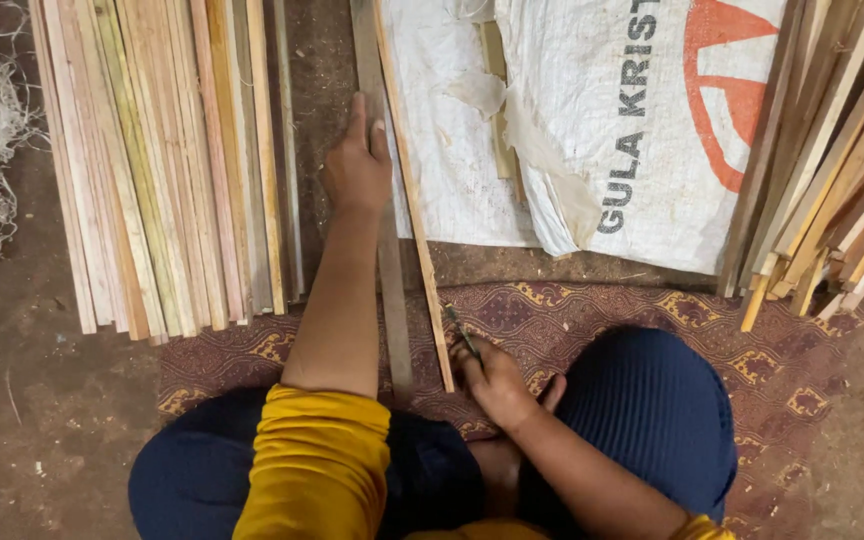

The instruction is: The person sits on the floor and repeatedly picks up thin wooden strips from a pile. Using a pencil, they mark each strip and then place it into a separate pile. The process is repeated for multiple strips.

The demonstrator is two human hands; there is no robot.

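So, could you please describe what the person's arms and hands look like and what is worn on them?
Both forearms are bare, with mustard-yellow sleeves pushed up near the elbows. The left hand and the right hand wear no gloves; no rings or watch are visible.

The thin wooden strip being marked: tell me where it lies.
The thin wooden strip lies centre frame, beside the metal ruler under the left hand, left of the white sack.

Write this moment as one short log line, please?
left hand: pressing grey flat bar down | right hand: gripping small tool against thin wood strip | strip stacks either side
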